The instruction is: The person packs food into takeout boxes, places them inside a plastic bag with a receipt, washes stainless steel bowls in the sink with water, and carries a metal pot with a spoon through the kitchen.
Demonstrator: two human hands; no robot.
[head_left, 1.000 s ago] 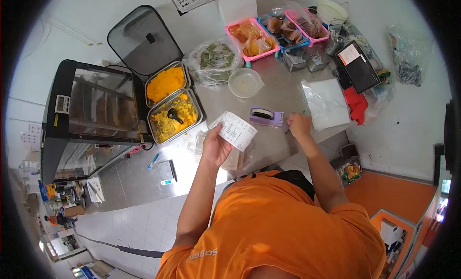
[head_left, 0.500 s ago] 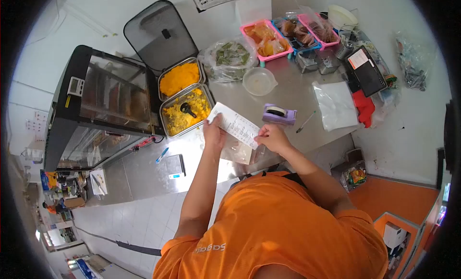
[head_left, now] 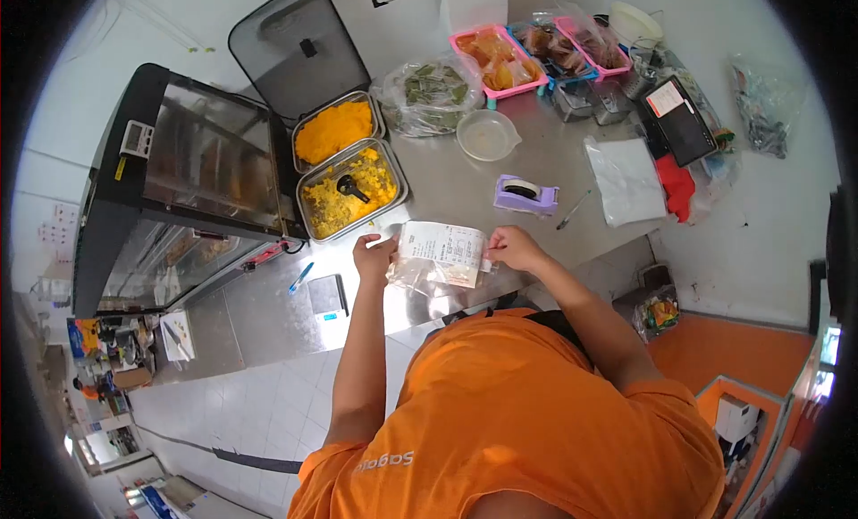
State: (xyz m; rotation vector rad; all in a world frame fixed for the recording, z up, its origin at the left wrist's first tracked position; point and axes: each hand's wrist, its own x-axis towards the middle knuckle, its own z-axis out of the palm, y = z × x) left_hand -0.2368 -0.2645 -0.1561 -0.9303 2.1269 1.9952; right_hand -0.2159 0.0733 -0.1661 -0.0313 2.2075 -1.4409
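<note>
A white printed receipt [head_left: 440, 244] lies over a clear plastic bag [head_left: 413, 276] with a pale brown item inside, close to the counter's front edge. My left hand [head_left: 375, 253] is at the left edge of the receipt and bag, its thumb and finger pinched there. At the receipt's right edge my right hand [head_left: 514, 248] is closed on the paper. Behind my right hand stands a purple tape dispenser [head_left: 526, 196], with a pen [head_left: 574, 210] lying to its right.
Two metal trays of yellow food [head_left: 349, 189] stand left, beside a black glass cabinet [head_left: 210, 152]. Further back are a bag of green leaves [head_left: 429, 96], a plastic bowl [head_left: 488, 135] and a pink basket [head_left: 500, 61]. A scale [head_left: 328, 295] lies front left; plastic sheets [head_left: 626, 181] lie right.
The receipt has come down from above the bag and turned straighter over it. Both hands have moved to its sides, the right one coming from beside the tape dispenser since the earliest frame.
</note>
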